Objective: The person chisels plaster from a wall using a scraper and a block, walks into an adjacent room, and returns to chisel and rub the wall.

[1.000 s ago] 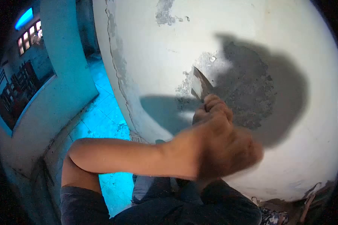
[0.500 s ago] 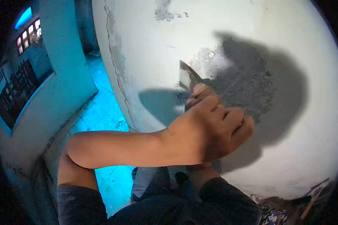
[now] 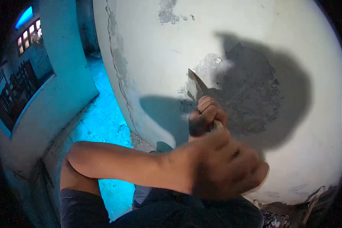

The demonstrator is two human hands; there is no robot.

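Note:
A scraper with a flat triangular metal blade (image 3: pixel 195 85) points up and left at the pale wall (image 3: pixel 152 57), beside a rough grey patch (image 3: pixel 250 91) of bare plaster. Curled fingers of my right hand (image 3: pixel 208 114) hold its handle, and a bit of pale handle shows below them. My left hand (image 3: pixel 230 163) is closed and nearer the camera, just below my right hand and overlapping its lower side. What it holds, if anything, is hidden. Dark shadows fall over the patch and the wall left of the blade.
A long crack (image 3: pixel 119 81) runs down the wall's left edge. Further left are a blue-lit tiled floor (image 3: pixel 102 114) and a low partition (image 3: pixel 64 87) with an opening showing dark furniture. Patterned cloth (image 3: pixel 275 219) lies at the lower right.
The blade first shifted left and up, then came back slightly right and down. My left hand moved up toward my right hand, then down again, uncovering more of my right hand.

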